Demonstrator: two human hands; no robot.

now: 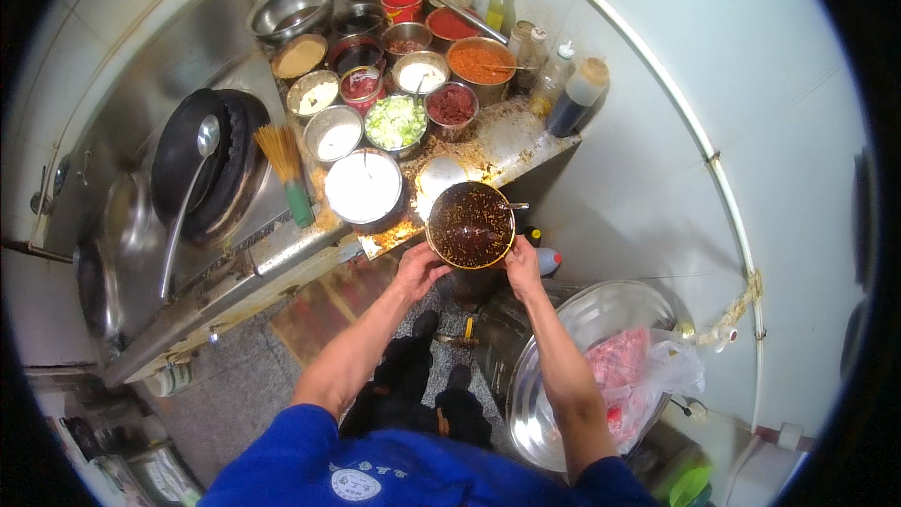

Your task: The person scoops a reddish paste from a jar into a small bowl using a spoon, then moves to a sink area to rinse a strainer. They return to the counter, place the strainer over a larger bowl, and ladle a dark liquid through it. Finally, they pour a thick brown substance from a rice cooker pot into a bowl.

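Both my hands hold a round container of dark red-brown sauce with pale seeds or flakes (pixel 470 225) at the near corner of the seasoning table. My left hand (pixel 420 270) grips its lower left side, and my right hand (pixel 522 267) its lower right. A spoon handle (pixel 516 206) sticks out over the container's right rim. Just left of it stands a large tub of white powder (pixel 363 186). Behind are bowls of chopped green vegetable (pixel 395 122), dark red paste (pixel 451 104) and orange-red seasoning (pixel 481 61).
At left, a black wok (pixel 186 155) with a long-handled ladle (pixel 190 208) rests on the steel stove, beside a bamboo wok brush (pixel 285 172). Bottles (pixel 577 97) line the table's wall side. A big metal basin (pixel 524 394) with bagged raw meat (pixel 619 362) lies at right.
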